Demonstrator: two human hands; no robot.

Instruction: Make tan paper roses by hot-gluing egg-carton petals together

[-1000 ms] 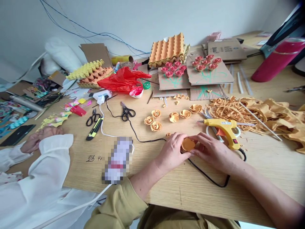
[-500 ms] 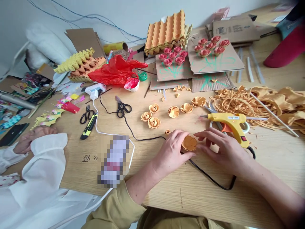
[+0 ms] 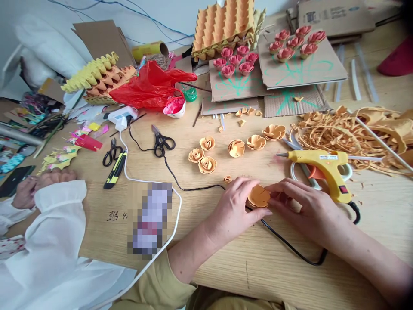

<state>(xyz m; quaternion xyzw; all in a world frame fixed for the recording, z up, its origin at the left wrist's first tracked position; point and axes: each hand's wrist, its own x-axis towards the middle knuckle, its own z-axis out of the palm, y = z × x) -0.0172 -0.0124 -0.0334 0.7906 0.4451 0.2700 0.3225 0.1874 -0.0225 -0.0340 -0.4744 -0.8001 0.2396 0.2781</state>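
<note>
My left hand and my right hand meet over the wooden table and both pinch an orange paper flower between their fingertips. The flower's flat petals face up. Several finished orange paper flowers lie just beyond my hands. A yellow glue gun rests on the table right behind my right hand, its black cord running under my wrists.
Black scissors and a second pair beside a utility knife lie at the left. Red paper flowers sit on cardboard at the back, by an egg tray. Orange paper scraps pile at the right. Another person's white sleeve rests at the left edge.
The view has tilted down and nearer, so everything sits higher in the frame. My hands still hold the orange flower, with my right fingers shifted slightly on it.
</note>
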